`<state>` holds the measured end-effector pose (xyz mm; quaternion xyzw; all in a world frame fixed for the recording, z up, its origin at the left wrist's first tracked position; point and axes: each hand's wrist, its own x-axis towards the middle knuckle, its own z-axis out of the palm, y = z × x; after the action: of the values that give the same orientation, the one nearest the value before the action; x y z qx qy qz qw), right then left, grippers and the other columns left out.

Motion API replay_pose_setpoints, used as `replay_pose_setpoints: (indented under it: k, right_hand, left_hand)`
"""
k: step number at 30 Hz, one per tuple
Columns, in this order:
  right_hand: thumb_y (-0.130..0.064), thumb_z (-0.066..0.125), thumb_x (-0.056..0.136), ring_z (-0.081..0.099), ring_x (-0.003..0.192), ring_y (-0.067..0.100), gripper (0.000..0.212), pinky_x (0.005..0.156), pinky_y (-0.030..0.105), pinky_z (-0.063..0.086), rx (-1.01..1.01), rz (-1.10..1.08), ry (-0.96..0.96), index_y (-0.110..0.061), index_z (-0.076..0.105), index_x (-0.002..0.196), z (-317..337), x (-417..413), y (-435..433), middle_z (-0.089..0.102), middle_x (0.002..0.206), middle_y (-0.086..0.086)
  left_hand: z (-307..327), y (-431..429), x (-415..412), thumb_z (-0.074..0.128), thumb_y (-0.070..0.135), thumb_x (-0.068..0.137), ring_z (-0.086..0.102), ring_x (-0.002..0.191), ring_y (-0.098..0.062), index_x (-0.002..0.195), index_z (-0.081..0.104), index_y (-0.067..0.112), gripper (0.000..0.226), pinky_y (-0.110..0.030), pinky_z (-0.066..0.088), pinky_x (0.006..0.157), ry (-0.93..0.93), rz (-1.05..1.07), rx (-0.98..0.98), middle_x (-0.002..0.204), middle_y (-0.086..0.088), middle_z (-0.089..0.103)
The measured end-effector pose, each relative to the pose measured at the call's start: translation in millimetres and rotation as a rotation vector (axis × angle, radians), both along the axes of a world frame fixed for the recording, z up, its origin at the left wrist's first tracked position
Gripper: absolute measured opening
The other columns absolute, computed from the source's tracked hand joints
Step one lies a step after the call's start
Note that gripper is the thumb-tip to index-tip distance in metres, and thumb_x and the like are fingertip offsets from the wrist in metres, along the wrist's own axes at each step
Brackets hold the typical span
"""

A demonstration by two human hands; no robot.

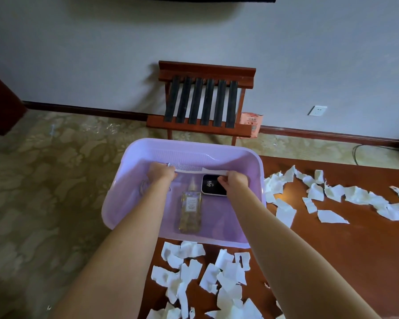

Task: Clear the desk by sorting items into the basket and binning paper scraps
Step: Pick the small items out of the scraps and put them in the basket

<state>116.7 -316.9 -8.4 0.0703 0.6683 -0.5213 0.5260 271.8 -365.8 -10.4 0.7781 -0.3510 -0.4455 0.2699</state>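
Note:
A lilac plastic basket sits on the left end of the brown desk, partly over its edge. Inside lie a clear bottle with a gold label and a small black-and-white device. My left hand and my right hand hold the two ends of a white comb level inside the basket, near its far wall. Torn white paper scraps cover the desk in front of the basket, and more paper scraps lie to its right.
A wooden luggage rack with black straps stands against the wall behind the basket. A pink packet leans by the rack's leg. A wall socket and a black cable are at the right. Patterned carpet lies left of the desk.

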Motion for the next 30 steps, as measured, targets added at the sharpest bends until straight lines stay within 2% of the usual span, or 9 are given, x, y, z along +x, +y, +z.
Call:
replay_pose_setpoints:
  k: [2,5,8,14,16,20,25,27,30]
  right_hand:
    - [0.008,0.041,0.093,0.045,0.058,0.015,0.021,0.077,0.022,0.056,-0.034,0.009,-0.003,-0.004,0.049,0.077,5,2,4,0.042,0.069,0.007]
    - [0.0,0.036,0.097,0.043,0.06,0.012,0.017,0.042,0.014,0.046,-0.079,0.075,0.028,-0.011,0.042,0.087,15,2,7,0.039,0.071,0.002]
    - [-0.001,0.036,0.098,0.043,0.06,0.012,0.033,0.054,0.024,0.048,-0.063,0.119,0.062,-0.014,0.033,0.068,18,-1,7,0.038,0.072,0.002]
    - [0.0,0.036,0.097,0.046,0.063,0.014,0.032,0.063,0.027,0.047,-0.075,0.162,0.075,-0.014,0.033,0.068,21,-5,13,0.04,0.074,0.003]
    - [-0.001,0.037,0.097,0.047,0.063,0.014,0.031,0.062,0.027,0.047,-0.084,0.171,0.066,-0.014,0.034,0.069,23,-5,15,0.041,0.075,0.004]
    - [0.001,0.038,0.095,0.047,0.06,0.018,0.028,0.06,0.026,0.047,-0.072,0.16,0.054,-0.009,0.04,0.069,33,-1,19,0.044,0.07,0.008]
    - [0.003,0.044,0.09,0.047,0.065,0.022,0.019,0.077,0.031,0.054,-0.04,0.198,0.071,-0.002,0.05,0.073,58,0,30,0.045,0.063,0.011]
    - [0.004,0.047,0.089,0.044,0.059,0.019,0.021,0.064,0.027,0.051,-0.067,0.193,0.065,-0.003,0.049,0.07,66,-3,39,0.042,0.061,0.01]
    - [0.002,0.053,0.09,0.043,0.052,0.018,0.006,0.052,0.026,0.048,-0.091,0.148,0.076,-0.001,0.057,0.087,81,-5,55,0.044,0.059,0.01]
  left_hand:
    - [-14,-5,0,0.063,0.008,0.081,0.067,0.098,-0.028,0.099,0.069,0.001,0.02,-0.037,0.055,0.086,-0.036,-0.007,0.014,0.104,-0.014,0.071]
    - [-21,-8,-1,0.062,0.008,0.079,0.067,0.102,-0.032,0.099,0.068,-0.003,0.024,-0.043,0.055,0.087,-0.023,-0.014,0.019,0.108,-0.02,0.069]
    - [-13,-6,-2,0.059,0.011,0.079,0.066,0.104,-0.031,0.104,0.066,-0.005,0.031,-0.044,0.054,0.089,-0.055,-0.043,0.048,0.107,-0.02,0.07]
    - [-4,-3,0,0.059,0.01,0.081,0.067,0.101,-0.03,0.104,0.065,-0.005,0.027,-0.039,0.054,0.09,-0.034,-0.064,0.053,0.106,-0.016,0.07]
    - [8,3,-2,0.056,0.004,0.084,0.069,0.092,-0.031,0.089,0.063,0.002,0.009,-0.035,0.056,0.083,0.033,-0.054,0.035,0.099,-0.016,0.07]
    - [35,20,-7,0.047,0.005,0.092,0.059,0.06,-0.017,0.085,0.057,0.011,0.013,-0.028,0.05,0.056,0.143,-0.146,-0.025,0.074,-0.006,0.06]
    - [64,40,-13,0.051,0.015,0.093,0.062,0.078,-0.022,0.103,0.062,0.011,0.015,-0.028,0.051,0.068,0.199,-0.311,-0.063,0.094,-0.008,0.066]
    - [75,47,-16,0.053,0.016,0.093,0.062,0.083,-0.022,0.11,0.062,0.009,0.021,-0.031,0.051,0.076,0.217,-0.35,-0.079,0.098,-0.008,0.067]
    - [92,60,-22,0.051,0.017,0.095,0.061,0.085,-0.021,0.115,0.06,0.007,0.025,-0.026,0.048,0.065,0.226,-0.394,-0.106,0.107,-0.01,0.068]
